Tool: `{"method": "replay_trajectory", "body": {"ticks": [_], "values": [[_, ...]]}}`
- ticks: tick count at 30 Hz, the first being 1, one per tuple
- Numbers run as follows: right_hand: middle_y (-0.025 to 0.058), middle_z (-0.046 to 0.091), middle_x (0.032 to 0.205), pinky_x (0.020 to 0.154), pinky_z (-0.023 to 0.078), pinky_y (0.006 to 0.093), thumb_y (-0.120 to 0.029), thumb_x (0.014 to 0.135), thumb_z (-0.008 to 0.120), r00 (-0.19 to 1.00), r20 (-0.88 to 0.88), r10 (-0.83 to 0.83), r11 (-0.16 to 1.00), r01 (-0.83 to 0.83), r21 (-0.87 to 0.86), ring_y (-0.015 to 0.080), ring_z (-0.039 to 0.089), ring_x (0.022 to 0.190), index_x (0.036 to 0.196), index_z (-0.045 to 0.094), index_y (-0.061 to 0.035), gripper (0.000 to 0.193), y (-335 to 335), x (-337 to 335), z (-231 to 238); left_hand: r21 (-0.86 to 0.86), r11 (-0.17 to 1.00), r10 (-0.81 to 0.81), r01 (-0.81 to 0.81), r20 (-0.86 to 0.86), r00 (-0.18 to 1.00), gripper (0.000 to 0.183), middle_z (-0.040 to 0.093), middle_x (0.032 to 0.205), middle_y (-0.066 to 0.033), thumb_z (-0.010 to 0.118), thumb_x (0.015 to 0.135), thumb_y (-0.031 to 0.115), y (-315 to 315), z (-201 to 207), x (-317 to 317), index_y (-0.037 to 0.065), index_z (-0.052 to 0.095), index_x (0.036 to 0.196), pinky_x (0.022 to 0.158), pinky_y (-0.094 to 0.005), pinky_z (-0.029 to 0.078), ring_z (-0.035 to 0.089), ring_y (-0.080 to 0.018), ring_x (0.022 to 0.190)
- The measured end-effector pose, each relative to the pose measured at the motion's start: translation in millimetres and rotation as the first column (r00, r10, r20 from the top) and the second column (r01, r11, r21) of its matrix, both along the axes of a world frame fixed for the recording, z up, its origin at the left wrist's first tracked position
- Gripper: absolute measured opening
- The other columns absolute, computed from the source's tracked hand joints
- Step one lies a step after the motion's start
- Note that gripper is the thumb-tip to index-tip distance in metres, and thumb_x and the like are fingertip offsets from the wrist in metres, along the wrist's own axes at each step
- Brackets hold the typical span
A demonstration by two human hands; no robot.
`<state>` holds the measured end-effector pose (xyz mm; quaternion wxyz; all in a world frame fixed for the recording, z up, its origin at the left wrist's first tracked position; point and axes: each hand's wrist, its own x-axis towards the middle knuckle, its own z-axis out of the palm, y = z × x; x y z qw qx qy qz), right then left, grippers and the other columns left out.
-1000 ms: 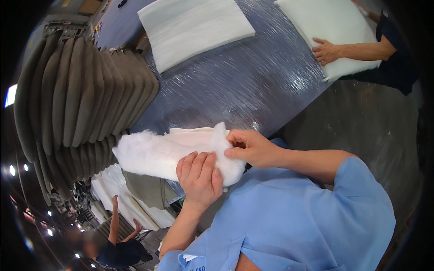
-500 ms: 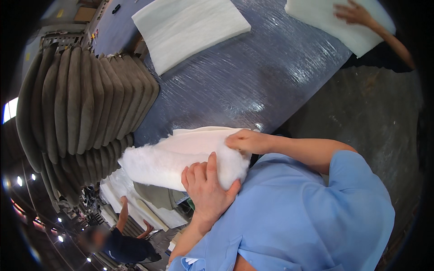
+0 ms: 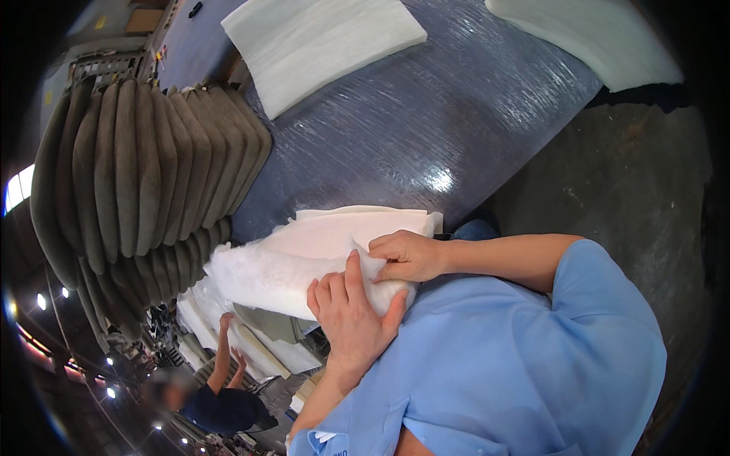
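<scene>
Close against my blue shirt, a pale foam piece [image 3: 353, 224] is partly covered by fluffy white wadding [image 3: 262, 277], which folds over its near side. My left hand [image 3: 351, 323] lies on the wadding, fingers spread over it and thumb apart at the right end. Just beyond it, my right hand [image 3: 407, 256] pinches the wadding's edge at the foam's right end. The fingertips of that hand are partly hidden in the fold.
A plastic-covered table [image 3: 365, 137] carries a white wadding sheet [image 3: 319, 49]; another wadding sheet [image 3: 589, 38] overhangs its right edge. Grey-brown upholstered cushions [image 3: 148, 167] stand stacked at left. A person in dark clothes [image 3: 220, 406] works at lower left.
My right hand has shifted slightly left and down, drawing the wadding's edge inward over the end. My left hand stays nearly in place. Another person's hand has left the sheet at upper right.
</scene>
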<state>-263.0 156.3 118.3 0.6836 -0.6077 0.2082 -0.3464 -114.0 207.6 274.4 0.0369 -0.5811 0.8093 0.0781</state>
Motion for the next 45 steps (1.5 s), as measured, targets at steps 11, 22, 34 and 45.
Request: {"method": "replay_trajectory", "body": {"ticks": [11, 22, 34, 45], "values": [[0.0165, 0.072, 0.104, 0.088, 0.051, 0.0448, -0.024, 0.099, 0.065, 0.944, -0.308, 0.114, 0.984, -0.150, -0.096, 0.0355, 0.068, 0.101, 0.108, 0.073, -0.0032, 0.024, -18, 11, -33, 0.023, 1.000, 0.019, -0.021, 0.077, 0.997, 0.095, 0.064, 0.110, -0.0200, 0.075, 0.086, 0.053, 5, 0, -5, -0.008, 0.045, 0.151, 0.110, -0.0574, 0.032, 0.058, -0.0348, 0.109], [0.0186, 0.071, 0.097, 0.081, 0.051, 0.0440, -0.047, 0.097, 0.067, 0.896, -0.256, 0.363, 0.925, -0.313, 0.216, 0.0307, 0.069, 0.090, 0.095, 0.066, -0.0012, 0.046, -39, -29, 26, 0.091, 0.991, 0.099, -0.102, 0.041, 0.994, 0.106, 0.069, 0.117, -0.0194, 0.078, 0.084, 0.050, 1, 1, -5, -0.012, 0.033, 0.158, 0.114, -0.0588, 0.029, 0.056, -0.0373, 0.120], [0.0211, 0.071, 0.094, 0.081, 0.052, 0.0466, -0.044, 0.104, 0.060, 0.834, -0.515, 0.198, 0.980, -0.155, 0.126, 0.0375, 0.069, 0.091, 0.096, 0.065, -0.0049, 0.041, -28, -1, -25, 0.146, 0.987, 0.041, -0.072, 0.204, 0.978, 0.105, 0.042, 0.161, -0.0279, 0.064, 0.091, 0.065, 3, 1, -2, -0.012, 0.037, 0.156, 0.125, -0.0653, 0.011, 0.032, -0.0491, 0.152], [0.0181, 0.071, 0.091, 0.077, 0.052, 0.0404, -0.040, 0.101, 0.069, 0.921, -0.188, 0.341, 0.937, -0.317, 0.147, 0.0278, 0.070, 0.086, 0.110, 0.067, -0.0011, 0.041, -23, 2, 18, 0.100, 0.987, 0.117, -0.129, 0.120, 0.986, 0.107, 0.039, 0.160, -0.0338, 0.064, 0.091, 0.065, 7, -4, 0, -0.017, 0.037, 0.154, 0.125, -0.0669, 0.010, 0.027, -0.0491, 0.155]]}}
